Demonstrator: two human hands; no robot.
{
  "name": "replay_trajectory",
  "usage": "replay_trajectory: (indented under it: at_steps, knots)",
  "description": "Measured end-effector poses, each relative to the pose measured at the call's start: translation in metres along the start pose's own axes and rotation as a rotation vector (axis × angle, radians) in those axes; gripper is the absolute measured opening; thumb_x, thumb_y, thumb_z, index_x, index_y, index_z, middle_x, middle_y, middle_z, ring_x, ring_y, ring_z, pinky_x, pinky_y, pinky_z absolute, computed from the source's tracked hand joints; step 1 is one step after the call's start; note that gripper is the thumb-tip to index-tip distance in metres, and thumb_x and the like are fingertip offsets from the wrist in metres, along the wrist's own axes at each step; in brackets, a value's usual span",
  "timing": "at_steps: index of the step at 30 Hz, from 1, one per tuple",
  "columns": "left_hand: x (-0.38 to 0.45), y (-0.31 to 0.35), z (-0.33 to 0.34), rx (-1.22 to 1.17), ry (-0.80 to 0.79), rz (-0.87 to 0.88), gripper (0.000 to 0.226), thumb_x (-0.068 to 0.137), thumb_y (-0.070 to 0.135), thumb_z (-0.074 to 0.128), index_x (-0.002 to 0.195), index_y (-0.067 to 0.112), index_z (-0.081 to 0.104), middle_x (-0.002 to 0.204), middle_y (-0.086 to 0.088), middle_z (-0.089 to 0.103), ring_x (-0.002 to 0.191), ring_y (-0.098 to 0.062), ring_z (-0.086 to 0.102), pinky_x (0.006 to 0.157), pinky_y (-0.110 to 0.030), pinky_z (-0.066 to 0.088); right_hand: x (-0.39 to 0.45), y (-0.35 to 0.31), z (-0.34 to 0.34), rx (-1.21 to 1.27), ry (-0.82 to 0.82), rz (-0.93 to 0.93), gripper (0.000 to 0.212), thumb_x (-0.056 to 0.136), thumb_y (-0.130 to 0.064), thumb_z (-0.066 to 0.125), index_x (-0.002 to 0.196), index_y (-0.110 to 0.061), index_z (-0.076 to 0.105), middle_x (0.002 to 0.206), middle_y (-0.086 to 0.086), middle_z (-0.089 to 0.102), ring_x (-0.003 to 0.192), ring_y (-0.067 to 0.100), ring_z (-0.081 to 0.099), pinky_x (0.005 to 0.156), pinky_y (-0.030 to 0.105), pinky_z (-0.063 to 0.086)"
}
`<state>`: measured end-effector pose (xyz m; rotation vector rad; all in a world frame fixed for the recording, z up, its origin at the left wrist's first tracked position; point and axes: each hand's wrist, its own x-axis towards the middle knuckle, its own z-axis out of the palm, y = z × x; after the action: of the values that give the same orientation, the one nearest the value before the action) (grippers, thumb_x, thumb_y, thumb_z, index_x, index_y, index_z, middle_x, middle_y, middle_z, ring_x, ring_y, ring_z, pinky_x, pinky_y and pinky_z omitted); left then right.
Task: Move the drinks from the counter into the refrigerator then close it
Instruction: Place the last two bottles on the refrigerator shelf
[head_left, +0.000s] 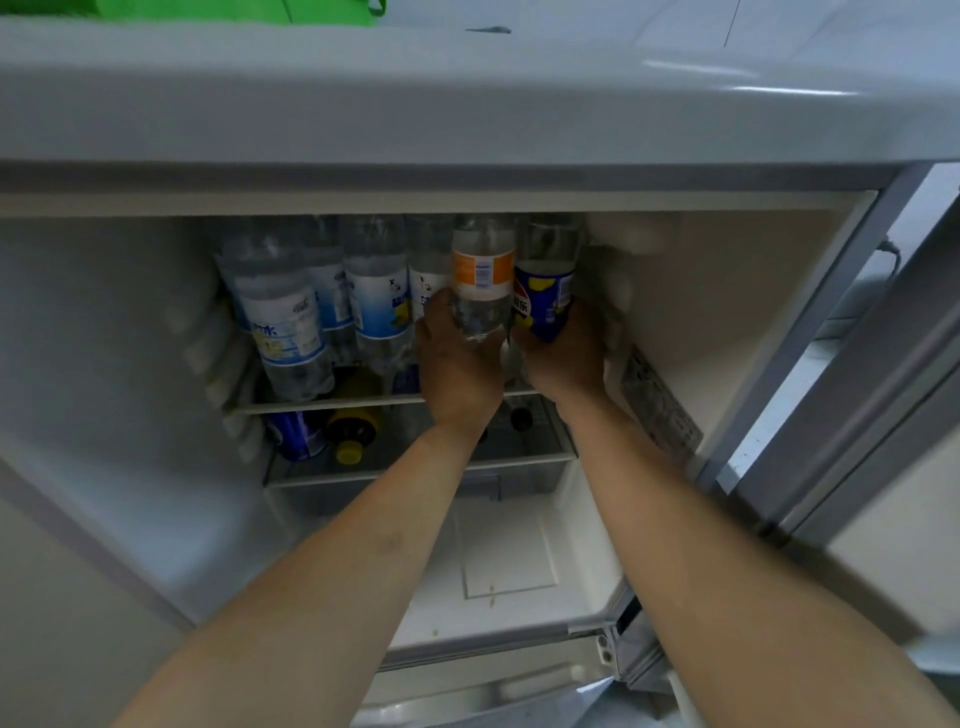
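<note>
Both my arms reach into the open refrigerator (727, 291). My left hand (457, 374) grips the base of a clear bottle with an orange label (482, 275) at the upper shelf (332, 402). Right beside it, my right hand (563, 358) holds the bottom of a bottle with a blue and yellow label (545, 291). Several clear bottles with blue and white labels (291, 322) stand to the left on the same shelf. The bottle tops are hidden behind the fridge's top edge.
On the lower shelf lie a blue can (298, 434) and a yellow-capped bottle (353, 428). The bottom compartment (519, 551) is white. The fridge door (857, 415) stands open at the right. A green object (234, 10) sits on top of the fridge.
</note>
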<state>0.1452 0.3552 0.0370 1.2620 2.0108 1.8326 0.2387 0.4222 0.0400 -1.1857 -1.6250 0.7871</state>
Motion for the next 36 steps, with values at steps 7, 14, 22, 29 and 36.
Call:
replay_trajectory:
  at_steps: [7,14,22,29,36]
  knots:
    - [0.005,-0.003,0.009,0.046,0.047,-0.014,0.067,0.081,0.031,0.077,0.135,0.014,0.044,0.133,-0.008,0.058,0.124,-0.026,0.055,0.099,-0.040,0.050,0.007,-0.001,-0.002,-0.029,-0.037,0.036,0.060,0.087,-0.026,0.072,0.141,-0.020,0.045,0.138,0.004,0.058,0.124,0.023,0.057,0.101,0.042,0.050]
    - [0.003,-0.009,-0.005,0.063,-0.020,-0.009,0.054,0.076,0.029,0.078,0.122,0.015,0.053,0.117,-0.003,0.065,0.109,-0.021,0.062,0.091,-0.037,0.053,0.007,-0.005,0.000,0.004,-0.037,0.050,0.054,0.086,-0.024,0.073,0.135,-0.017,0.052,0.129,0.006,0.063,0.117,0.024,0.061,0.097,0.045,0.053]
    - [-0.004,-0.021,-0.052,-0.018,-0.030,-0.016,0.051,0.075,0.014,0.081,0.106,0.029,0.045,0.096,0.019,0.059,0.088,-0.001,0.059,0.073,-0.004,0.040,0.020,-0.007,0.021,0.031,-0.019,0.063,0.075,0.085,-0.027,0.075,0.149,-0.017,0.038,0.147,0.009,0.049,0.133,0.027,0.048,0.106,0.048,0.046]
    - [-0.011,-0.017,-0.051,-0.113,-0.120,0.031,0.055,0.076,0.008,0.082,0.114,0.025,0.046,0.102,0.019,0.059,0.092,0.010,0.058,0.078,-0.003,0.045,0.033,-0.009,0.024,-0.035,-0.040,0.084,0.080,0.087,-0.032,0.073,0.153,-0.016,0.031,0.152,0.009,0.042,0.139,0.028,0.043,0.110,0.045,0.042]
    - [-0.008,-0.005,-0.016,-0.071,-0.198,0.043,0.045,0.081,0.018,0.078,0.116,0.021,0.051,0.120,0.001,0.065,0.111,-0.017,0.062,0.097,-0.041,0.053,0.037,-0.007,0.015,-0.134,-0.105,0.073,0.054,0.092,-0.035,0.065,0.141,-0.019,0.048,0.136,0.008,0.059,0.121,0.027,0.058,0.092,0.034,0.049]
